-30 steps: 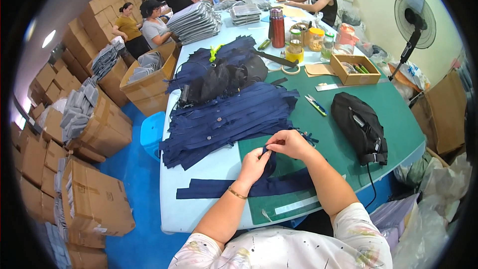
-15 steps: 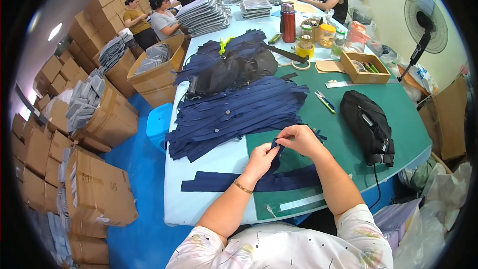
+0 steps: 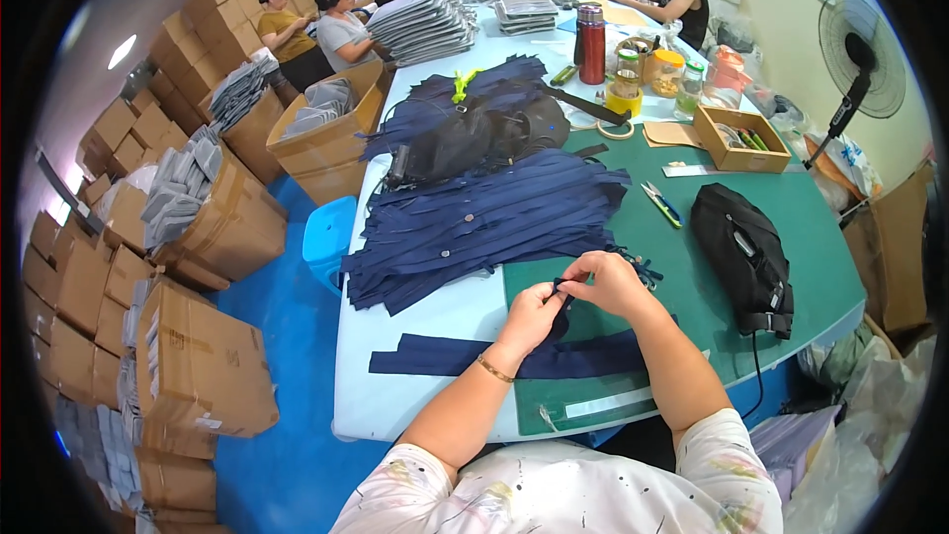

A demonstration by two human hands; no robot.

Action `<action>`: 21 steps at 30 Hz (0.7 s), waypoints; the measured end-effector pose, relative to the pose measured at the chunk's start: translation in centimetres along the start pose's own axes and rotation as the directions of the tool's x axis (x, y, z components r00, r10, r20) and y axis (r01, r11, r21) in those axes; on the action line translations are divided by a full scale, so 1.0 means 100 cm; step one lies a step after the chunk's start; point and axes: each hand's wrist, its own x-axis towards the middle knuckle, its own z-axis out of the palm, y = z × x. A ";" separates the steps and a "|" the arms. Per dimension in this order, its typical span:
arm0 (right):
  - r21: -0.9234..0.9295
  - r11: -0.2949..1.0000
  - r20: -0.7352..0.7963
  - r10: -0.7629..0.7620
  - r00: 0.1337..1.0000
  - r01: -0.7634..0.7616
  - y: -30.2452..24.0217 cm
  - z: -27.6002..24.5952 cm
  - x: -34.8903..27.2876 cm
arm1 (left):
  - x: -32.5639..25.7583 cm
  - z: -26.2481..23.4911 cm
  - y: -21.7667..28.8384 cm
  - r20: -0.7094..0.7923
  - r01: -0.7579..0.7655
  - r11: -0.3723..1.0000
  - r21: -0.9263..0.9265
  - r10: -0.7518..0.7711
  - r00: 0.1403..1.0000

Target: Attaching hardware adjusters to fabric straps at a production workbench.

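Navy strap (image 3: 563, 299) pinched between both hands, left hand (image 3: 531, 316), right hand (image 3: 610, 282); fingers closed

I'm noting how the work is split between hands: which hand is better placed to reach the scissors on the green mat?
Probably the right hand. The scissors lie up and to the right of both hands. The left hand sits farther off, and both pinch the same dark blue strap piece.

- Black bags: two, one (image 3: 743, 255) on the green mat, one (image 3: 474, 138) on the strips.
- Scissors (image 3: 660, 204): one pair.
- Flask (image 3: 591, 44): one.
- Fan (image 3: 862, 55): one.
- Wooden tray (image 3: 736, 152): one.
- Blue stool (image 3: 328, 237): one.
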 end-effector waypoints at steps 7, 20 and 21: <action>-0.046 0.999 -0.007 -0.005 1.000 0.004 0.003 -0.003 -0.006 | -0.005 0.007 0.005 -0.028 -0.043 0.999 0.002 0.043 0.999; 0.476 0.877 -0.099 0.127 0.987 -0.065 0.035 -0.013 0.017 | 0.003 -0.004 0.026 0.022 0.065 0.952 -0.299 -0.061 0.998; 0.522 0.851 -0.055 0.103 0.993 -0.060 0.033 -0.010 0.016 | 0.002 -0.004 0.026 0.026 0.068 0.952 -0.298 -0.063 0.998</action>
